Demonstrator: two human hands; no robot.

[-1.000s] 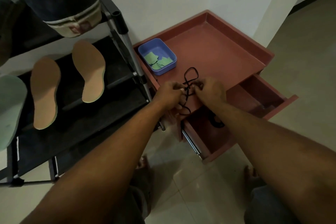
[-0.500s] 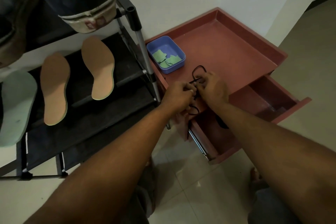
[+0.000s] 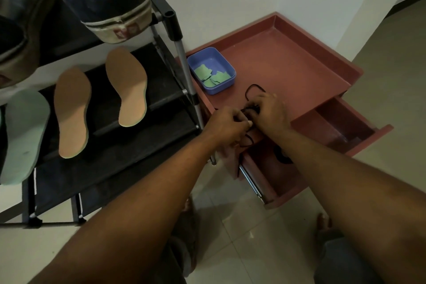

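Left hand and right hand pinching one black lace, fingers curled, at cabinet front edge. One lace loop lying beyond right hand. One blue tray sitting nearby. Three insoles lying on rack.

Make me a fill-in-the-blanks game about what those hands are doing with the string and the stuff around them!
1. The left hand and the right hand both pinch a thin cord whose colour is ____.
2. The blue tray holds torn pieces coloured ____.
3. Below the cabinet top, the drawer stands ____.
4. The number of tan insoles lying on the black rack is ____.

Missing words: black, green, open, two.
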